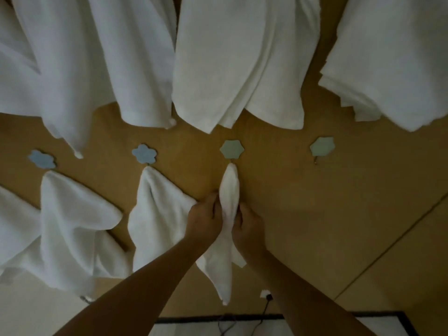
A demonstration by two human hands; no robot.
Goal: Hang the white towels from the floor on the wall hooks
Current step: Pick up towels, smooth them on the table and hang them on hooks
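Note:
A narrow white towel [229, 187] hangs from the green flower-shaped hook [231, 151] in the middle of the tan wall. My left hand [203, 219] grips the towel on its left side and my right hand [247, 225] grips it on the right, both a little below the hook. The towel's tail [221, 275] drops between my forearms. To the right, a second green hook [322, 147] carries nothing. Two blue hooks [144, 154] [41, 159] to the left each carry a white towel [157, 214] [72, 219].
An upper row of several larger white towels [242, 69] hangs across the top of the wall. A white wall socket [266, 294] with a dark cable sits below the held towel. A dark-framed white panel [266, 326] lies at the bottom edge.

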